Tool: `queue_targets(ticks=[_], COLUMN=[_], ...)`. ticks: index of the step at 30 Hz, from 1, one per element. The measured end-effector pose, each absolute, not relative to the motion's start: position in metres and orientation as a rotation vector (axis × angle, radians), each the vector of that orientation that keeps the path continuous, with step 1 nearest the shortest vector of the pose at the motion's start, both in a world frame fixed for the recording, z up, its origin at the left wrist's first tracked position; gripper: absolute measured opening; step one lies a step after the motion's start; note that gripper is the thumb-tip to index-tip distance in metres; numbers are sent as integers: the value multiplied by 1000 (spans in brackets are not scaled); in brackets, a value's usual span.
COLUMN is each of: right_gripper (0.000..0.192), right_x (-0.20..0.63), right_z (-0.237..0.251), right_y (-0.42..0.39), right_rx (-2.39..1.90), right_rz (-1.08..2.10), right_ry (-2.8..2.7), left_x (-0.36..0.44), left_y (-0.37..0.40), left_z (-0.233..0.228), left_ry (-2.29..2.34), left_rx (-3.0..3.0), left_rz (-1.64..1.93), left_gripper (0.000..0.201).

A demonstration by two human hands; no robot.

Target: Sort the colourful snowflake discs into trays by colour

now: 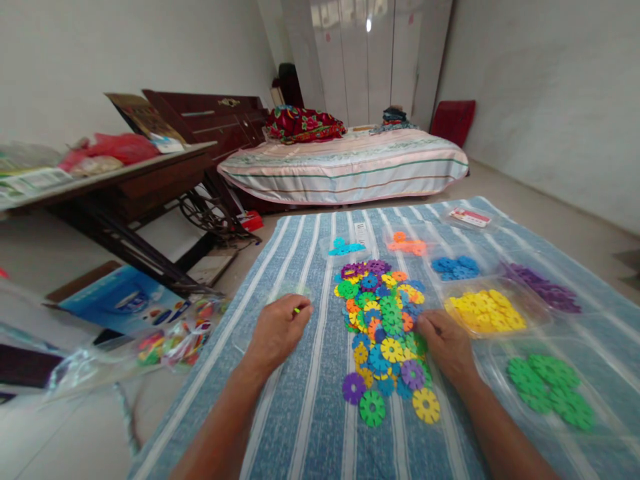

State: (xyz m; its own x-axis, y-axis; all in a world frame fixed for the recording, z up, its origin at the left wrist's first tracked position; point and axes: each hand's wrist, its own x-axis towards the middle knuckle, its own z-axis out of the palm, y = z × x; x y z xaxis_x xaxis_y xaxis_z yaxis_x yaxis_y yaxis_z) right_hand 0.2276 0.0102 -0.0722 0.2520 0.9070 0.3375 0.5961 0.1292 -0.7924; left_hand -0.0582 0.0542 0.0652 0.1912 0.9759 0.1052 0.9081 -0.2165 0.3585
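Note:
A heap of mixed-colour plastic snowflake discs [385, 327] lies in the middle of a blue striped cloth [305, 407]. My left hand [276, 333] is closed on a small light-green piece, left of the heap, above a clear empty tray [287, 293]. My right hand [447, 343] rests fingers-down on the heap's right edge, touching discs. Sorted discs sit in clear trays around: yellow [485, 311], green [550, 390], purple [547, 288], blue [456, 267], orange [407, 245], cyan [345, 248].
A dark wooden sewing table [115, 187] stands to the left, with plastic bags [170, 340] of discs and a blue box [120, 303] on the floor below it. A bed [345, 167] stands behind the cloth. A small packet [469, 217] lies at the cloth's far right corner.

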Motion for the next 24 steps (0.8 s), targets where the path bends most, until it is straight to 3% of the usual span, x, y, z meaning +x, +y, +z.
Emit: queue_targets(ticks=[12, 24], right_gripper=[32, 31], right_x=[226, 227], right_z=[-66, -70], right_y=[9, 11], right_rx=[-1582, -1550], right_rz=[420, 402], right_ry=[-1432, -1447], left_x=[6, 46], left_y=[13, 2], left_z=[23, 16], left_ry=[1370, 1374], left_rx=[2380, 2474], left_rz=[263, 95], left_gripper=[18, 21])
